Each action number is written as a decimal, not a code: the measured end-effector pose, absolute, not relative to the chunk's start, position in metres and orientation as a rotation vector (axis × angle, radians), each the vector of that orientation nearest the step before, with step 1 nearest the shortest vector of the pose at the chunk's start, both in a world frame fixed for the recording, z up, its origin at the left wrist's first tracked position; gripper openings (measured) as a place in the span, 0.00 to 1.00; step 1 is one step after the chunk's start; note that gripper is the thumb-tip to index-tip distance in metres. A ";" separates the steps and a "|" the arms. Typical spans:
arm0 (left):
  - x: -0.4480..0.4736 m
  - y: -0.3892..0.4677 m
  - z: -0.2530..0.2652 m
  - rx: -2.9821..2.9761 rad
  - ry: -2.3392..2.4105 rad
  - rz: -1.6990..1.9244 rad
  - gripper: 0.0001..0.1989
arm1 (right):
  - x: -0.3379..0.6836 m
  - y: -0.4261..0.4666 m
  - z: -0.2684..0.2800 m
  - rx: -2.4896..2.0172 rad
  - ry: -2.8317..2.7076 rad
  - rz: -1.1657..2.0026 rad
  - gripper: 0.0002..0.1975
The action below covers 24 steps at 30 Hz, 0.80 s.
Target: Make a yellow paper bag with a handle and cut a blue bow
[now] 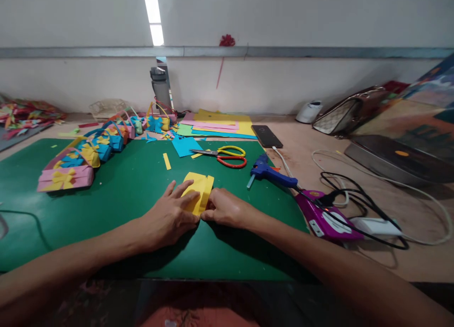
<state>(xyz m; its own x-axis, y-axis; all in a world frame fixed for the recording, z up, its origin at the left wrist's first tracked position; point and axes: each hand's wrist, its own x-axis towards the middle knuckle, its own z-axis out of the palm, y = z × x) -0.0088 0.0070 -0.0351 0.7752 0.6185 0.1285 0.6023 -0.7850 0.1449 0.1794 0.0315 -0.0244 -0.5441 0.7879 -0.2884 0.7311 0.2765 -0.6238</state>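
Note:
A piece of yellow paper [193,203] lies on the green mat [117,223] in front of me, with a narrow folded strip standing up along its right side. My left hand [173,211] rests over the paper's left part, fingers spread and the thumb at the near edge. At the folded right side, my right hand [225,207] is closed with thumb and curled fingers on the paper's edge; its fingertips are partly hidden. Beyond the paper lie scissors [231,162] with yellow and red handles. A blue glue gun [271,172] lies to the right.
Several small paper baskets [66,178] with bows stand in a row at left. Coloured paper sheets [227,123], a blue piece [184,147] and a phone [266,136] lie behind. A purple power strip [328,216] with tangled cables and a handbag [345,111] are at right.

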 end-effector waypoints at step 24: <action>-0.010 0.008 -0.034 2.886 0.968 0.225 0.10 | 0.185 0.040 -0.025 -1.462 -2.392 1.321 0.03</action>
<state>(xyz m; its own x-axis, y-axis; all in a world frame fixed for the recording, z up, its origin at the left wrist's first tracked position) -0.0105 0.0081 -0.0338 0.7883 0.6052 0.1111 0.5921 -0.7952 0.1308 0.1849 0.0400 -0.0255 -0.5545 0.7460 -0.3689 0.7097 0.1922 -0.6778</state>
